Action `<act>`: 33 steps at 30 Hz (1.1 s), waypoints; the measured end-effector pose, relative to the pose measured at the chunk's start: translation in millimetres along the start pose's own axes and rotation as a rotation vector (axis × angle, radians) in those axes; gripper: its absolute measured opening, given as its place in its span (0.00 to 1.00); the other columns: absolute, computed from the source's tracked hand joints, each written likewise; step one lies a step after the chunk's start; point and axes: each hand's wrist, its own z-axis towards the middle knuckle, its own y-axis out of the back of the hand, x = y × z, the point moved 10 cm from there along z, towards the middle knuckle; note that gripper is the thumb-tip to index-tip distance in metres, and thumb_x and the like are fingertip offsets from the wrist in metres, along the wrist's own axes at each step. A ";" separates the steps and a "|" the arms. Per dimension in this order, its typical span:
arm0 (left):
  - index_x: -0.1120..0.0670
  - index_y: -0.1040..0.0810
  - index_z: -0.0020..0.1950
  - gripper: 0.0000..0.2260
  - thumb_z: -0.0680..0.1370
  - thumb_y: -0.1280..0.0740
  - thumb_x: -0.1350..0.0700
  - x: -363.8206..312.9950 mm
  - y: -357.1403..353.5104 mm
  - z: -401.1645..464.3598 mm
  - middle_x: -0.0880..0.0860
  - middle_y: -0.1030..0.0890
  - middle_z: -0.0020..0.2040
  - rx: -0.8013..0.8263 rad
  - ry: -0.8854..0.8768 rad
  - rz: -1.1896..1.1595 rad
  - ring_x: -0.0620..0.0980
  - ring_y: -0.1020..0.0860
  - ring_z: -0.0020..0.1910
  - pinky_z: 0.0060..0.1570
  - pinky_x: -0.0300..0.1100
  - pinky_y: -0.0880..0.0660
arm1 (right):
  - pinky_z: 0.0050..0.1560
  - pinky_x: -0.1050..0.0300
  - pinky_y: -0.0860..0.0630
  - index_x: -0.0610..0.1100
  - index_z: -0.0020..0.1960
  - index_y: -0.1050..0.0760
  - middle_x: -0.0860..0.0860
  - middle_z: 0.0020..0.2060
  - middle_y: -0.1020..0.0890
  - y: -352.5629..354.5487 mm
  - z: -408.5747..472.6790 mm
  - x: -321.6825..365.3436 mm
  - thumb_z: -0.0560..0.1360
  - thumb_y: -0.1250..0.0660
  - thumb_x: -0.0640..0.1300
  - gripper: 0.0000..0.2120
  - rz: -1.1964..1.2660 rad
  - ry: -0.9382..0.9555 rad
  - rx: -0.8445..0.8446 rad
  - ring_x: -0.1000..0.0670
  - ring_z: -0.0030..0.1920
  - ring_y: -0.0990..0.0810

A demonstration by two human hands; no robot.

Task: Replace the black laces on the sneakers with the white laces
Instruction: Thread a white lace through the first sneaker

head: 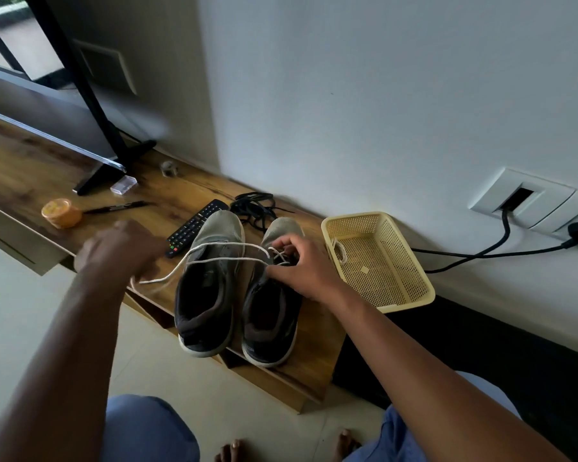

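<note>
Two grey and black sneakers stand side by side on the wooden shelf, toes toward the wall: the left sneaker and the right sneaker. A white lace runs from the right sneaker's eyelets across the left sneaker to my left hand, which is blurred and closed on the lace's ends. My right hand rests on the right sneaker's eyelet area, fingers pinching the lace there. The removed black laces lie in a heap behind the sneakers. Another white lace hangs over the basket's rim.
A cream plastic basket stands right of the sneakers. A black remote, an orange round tin, a pen and a TV stand foot lie to the left. Cables run from a wall socket.
</note>
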 end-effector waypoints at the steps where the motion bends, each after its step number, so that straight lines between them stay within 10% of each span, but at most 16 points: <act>1: 0.53 0.15 0.43 0.19 0.60 0.28 0.42 1.4 -6.8 0.7 0.53 0.13 0.40 0.013 0.006 0.118 0.57 0.15 0.44 0.54 0.57 0.18 | 0.64 0.46 0.23 0.59 0.57 0.22 0.54 0.55 0.21 1.5 -0.1 -0.8 0.58 0.27 0.68 0.29 0.011 -0.003 -0.003 0.53 0.59 0.22; 6: 0.42 0.21 0.70 0.21 0.77 0.27 0.51 -47.5 -31.8 -7.2 0.52 0.21 0.71 -0.092 -0.355 0.203 0.59 0.24 0.68 0.60 0.51 0.28 | 0.69 0.47 0.26 0.58 0.60 0.25 0.51 0.60 0.25 6.4 -8.0 0.2 0.59 0.31 0.60 0.28 0.060 -0.032 0.036 0.52 0.62 0.25; 16: 0.33 0.18 0.45 0.08 0.77 0.28 0.49 -86.1 -59.4 -11.5 0.45 0.18 0.60 -0.092 -0.525 0.149 0.52 0.21 0.58 0.57 0.58 0.23 | 0.65 0.55 0.34 0.52 0.70 0.31 0.48 0.65 0.29 4.9 -18.9 -0.8 0.69 0.22 0.56 0.33 -0.176 0.044 0.022 0.46 0.68 0.31; 23: 0.32 0.19 0.59 0.11 0.79 0.34 0.34 -102.1 -91.4 -14.8 0.44 0.31 0.75 0.064 -0.526 0.323 0.56 0.42 0.78 0.73 0.67 0.43 | 0.47 0.58 0.33 0.46 0.56 0.32 0.51 0.52 0.26 10.6 -20.3 -0.7 0.66 0.22 0.62 0.31 -0.258 0.049 -0.084 0.48 0.53 0.26; 28: 0.43 0.18 0.44 0.15 0.80 0.35 0.34 -116.5 -91.0 -21.3 0.46 0.24 0.60 0.038 -0.545 0.311 0.57 0.36 0.73 0.73 0.68 0.45 | 0.31 0.63 0.38 0.46 0.51 0.26 0.55 0.40 0.23 8.3 -23.6 -8.8 0.67 0.23 0.63 0.25 -0.245 -0.036 -0.029 0.56 0.37 0.26; 33: 0.50 0.20 0.40 0.22 0.80 0.37 0.33 -118.7 -22.0 -27.7 0.49 0.21 0.37 -0.136 -0.572 0.015 0.52 0.22 0.41 0.60 0.58 0.25 | 0.27 0.62 0.39 0.49 0.29 0.32 0.56 0.24 0.27 3.6 -24.1 -9.4 0.66 0.24 0.58 0.21 -0.183 -0.036 -0.003 0.57 0.23 0.31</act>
